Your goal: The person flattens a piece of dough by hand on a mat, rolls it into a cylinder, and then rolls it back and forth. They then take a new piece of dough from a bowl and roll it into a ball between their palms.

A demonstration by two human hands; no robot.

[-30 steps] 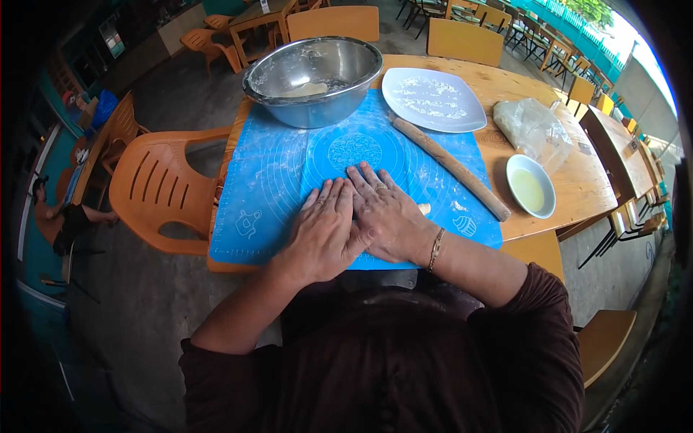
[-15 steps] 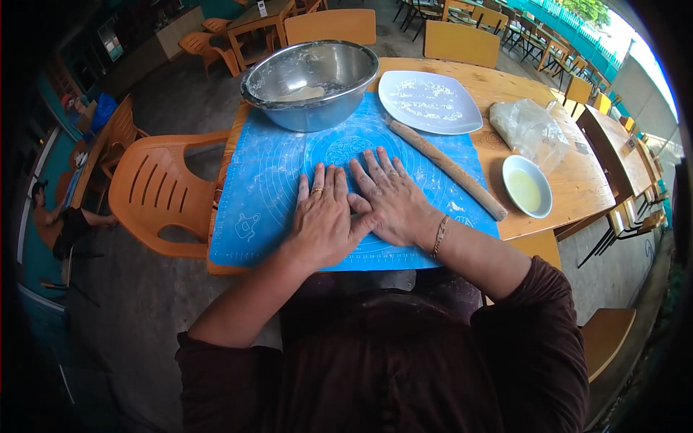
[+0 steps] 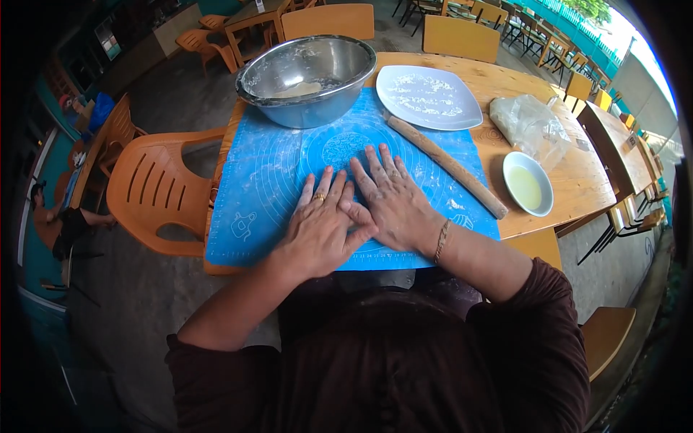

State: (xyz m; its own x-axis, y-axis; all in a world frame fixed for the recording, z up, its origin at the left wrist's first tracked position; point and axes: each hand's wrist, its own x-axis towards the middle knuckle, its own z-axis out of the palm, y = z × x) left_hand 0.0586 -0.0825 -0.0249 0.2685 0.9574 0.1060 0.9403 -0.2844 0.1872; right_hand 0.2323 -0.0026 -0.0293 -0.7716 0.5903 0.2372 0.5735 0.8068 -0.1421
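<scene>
My left hand (image 3: 317, 225) and my right hand (image 3: 395, 206) lie palm down on a blue pastry mat (image 3: 253, 184) dusted with flour. Their fingers are stretched out, and the thumbs meet between them. Whatever may lie under the palms is hidden. Ahead of my left hand stands a steel mixing bowl (image 3: 310, 112) with pale dough or flour inside. A wooden rolling pin (image 3: 447, 166) rests slantwise on the mat to the right of my right hand. Behind it, a white plate (image 3: 469, 119) carries scattered flour.
On the wooden table (image 3: 498, 78), a clear plastic bag (image 3: 530, 126) sits at the right, beside a small bowl (image 3: 509, 195) of yellowish liquid. An orange chair (image 3: 155, 184) stands at the table's left side. Farther left, a person (image 3: 65, 220) sits at the edge of view.
My left hand has shifted slightly left and down, with its fingers spreading a little more. My right hand stays almost where it was. The bowl, plate and rolling pin keep their places.
</scene>
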